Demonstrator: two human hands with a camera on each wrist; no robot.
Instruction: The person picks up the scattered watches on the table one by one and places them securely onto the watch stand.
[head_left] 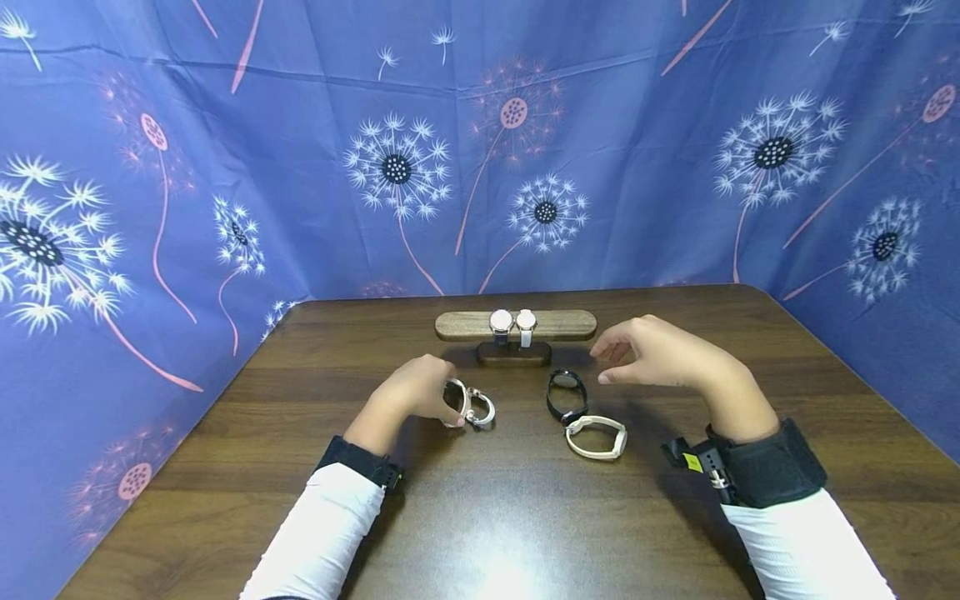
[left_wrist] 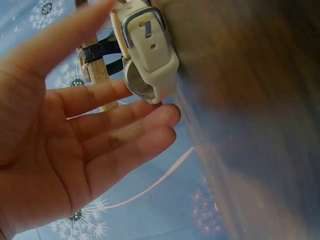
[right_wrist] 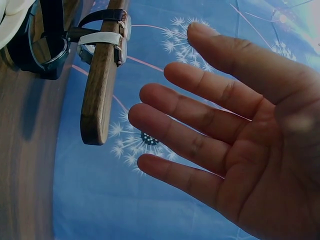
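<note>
The table [head_left: 525,500] is dark wood-grain with a smooth, slightly glossy top that catches the light. The watch stand [head_left: 516,326] is matt brown wood. The white watch [left_wrist: 150,55] has a smooth, rubbery matt strap and a brushed metal buckle. The black watch [head_left: 566,393] looks matt. The backdrop [head_left: 300,167] is printed blue cloth, faintly creased.
</note>
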